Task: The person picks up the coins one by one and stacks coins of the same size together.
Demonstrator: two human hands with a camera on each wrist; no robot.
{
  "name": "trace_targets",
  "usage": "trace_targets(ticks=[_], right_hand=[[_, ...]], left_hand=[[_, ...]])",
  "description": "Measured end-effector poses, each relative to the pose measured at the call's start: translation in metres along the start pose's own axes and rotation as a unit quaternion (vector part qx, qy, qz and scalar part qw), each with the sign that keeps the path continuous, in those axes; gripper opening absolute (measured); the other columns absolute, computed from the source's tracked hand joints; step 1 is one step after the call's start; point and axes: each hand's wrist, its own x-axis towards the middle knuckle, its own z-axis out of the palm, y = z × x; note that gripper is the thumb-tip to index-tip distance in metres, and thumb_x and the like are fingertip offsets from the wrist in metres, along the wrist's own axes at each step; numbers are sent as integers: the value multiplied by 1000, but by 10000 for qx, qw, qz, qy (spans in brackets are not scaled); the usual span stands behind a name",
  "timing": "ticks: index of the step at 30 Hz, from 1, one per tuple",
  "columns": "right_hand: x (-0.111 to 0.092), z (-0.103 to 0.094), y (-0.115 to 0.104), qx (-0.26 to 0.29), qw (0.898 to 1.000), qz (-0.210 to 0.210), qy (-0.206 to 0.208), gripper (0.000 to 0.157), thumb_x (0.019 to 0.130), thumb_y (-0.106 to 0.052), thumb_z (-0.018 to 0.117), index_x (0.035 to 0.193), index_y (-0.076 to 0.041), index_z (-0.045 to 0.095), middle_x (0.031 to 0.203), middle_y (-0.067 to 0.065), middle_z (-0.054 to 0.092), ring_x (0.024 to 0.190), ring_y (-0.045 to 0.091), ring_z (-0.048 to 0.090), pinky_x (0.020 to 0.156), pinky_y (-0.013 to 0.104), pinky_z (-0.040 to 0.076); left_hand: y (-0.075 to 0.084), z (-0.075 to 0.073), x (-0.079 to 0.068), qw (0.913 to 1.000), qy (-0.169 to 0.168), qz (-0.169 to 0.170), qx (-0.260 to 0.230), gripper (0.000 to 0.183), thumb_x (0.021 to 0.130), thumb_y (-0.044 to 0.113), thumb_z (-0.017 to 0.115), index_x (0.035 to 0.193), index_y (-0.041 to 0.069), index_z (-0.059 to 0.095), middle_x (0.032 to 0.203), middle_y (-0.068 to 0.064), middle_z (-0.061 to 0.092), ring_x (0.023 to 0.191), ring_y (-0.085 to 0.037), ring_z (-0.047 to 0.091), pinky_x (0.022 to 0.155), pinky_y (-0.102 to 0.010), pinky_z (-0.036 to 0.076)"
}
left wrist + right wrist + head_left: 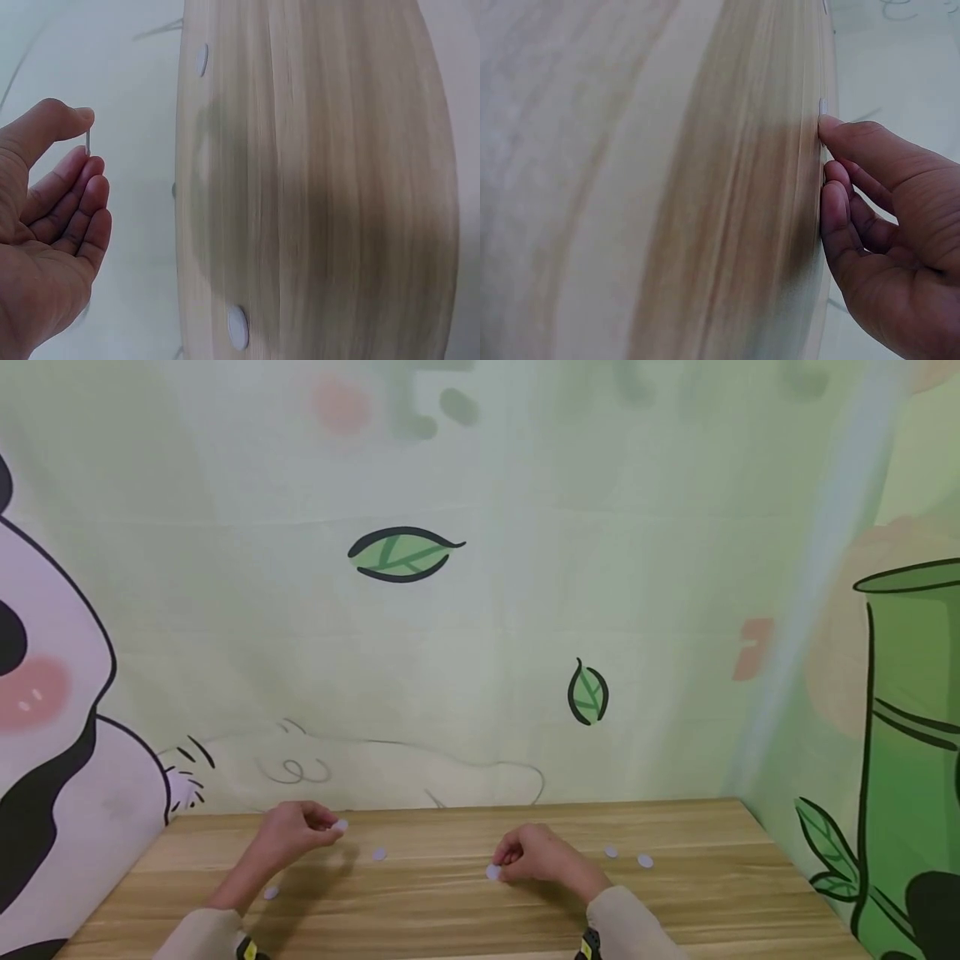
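At the table's back left, my left hand [294, 831] pinches a small white disc [341, 826] between thumb and fingertips, raised above the wood. In the left wrist view that held disc [88, 141] shows edge-on, with the other fingers loosely bent beneath. My right hand [542, 858] is low over the middle of the table, thumb and finger at a second white disc [492, 872]. The right wrist view shows this disc [823, 106] edge-on at the thumb tip, close to the wood. Another white disc [380, 854] lies between the hands.
A white disc [272, 892] lies beside the left forearm. Two more, a disc [611, 852] and its neighbour disc [645, 861], lie right of the right hand. The wooden table [427, 918] ends at a printed cloth backdrop [480, 635] with a panda, leaves and bamboo.
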Motion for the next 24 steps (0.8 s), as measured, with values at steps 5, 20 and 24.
trace_targets(ticks=[5, 20, 24], right_hand=[[0, -5, -2, -43, 10000, 26, -9, 10, 83, -3, 81, 89, -8, 74, 81, -5, 66, 75, 8, 57, 67, 22, 48], [1, -3, -2, -32, 10000, -8, -23, 12, 81, -1, 81, 88, -7, 74, 79, -5, 66, 74, 8, 57, 66, 20, 47], [1, -1, 0, -16, 10000, 3, -28, 11, 82, -2, 81, 88, -8, 74, 79, -6, 66, 74, 7, 57, 66, 21, 48]], left_hand=[[10, 8, 4, 9998, -92, 120, -132, 27, 84, 22, 84, 96, 0, 74, 85, -2, 72, 77, -14, 65, 65, -30, 52], [33, 42, 11, 9988, -227, 280, -333, 18, 82, 18, 84, 89, 5, 74, 79, 0, 69, 73, -13, 62, 63, -28, 51], [41, 49, 10, 9986, -282, 331, -314, 18, 82, 19, 84, 89, 5, 74, 78, 1, 69, 73, -13, 62, 63, -28, 51]])
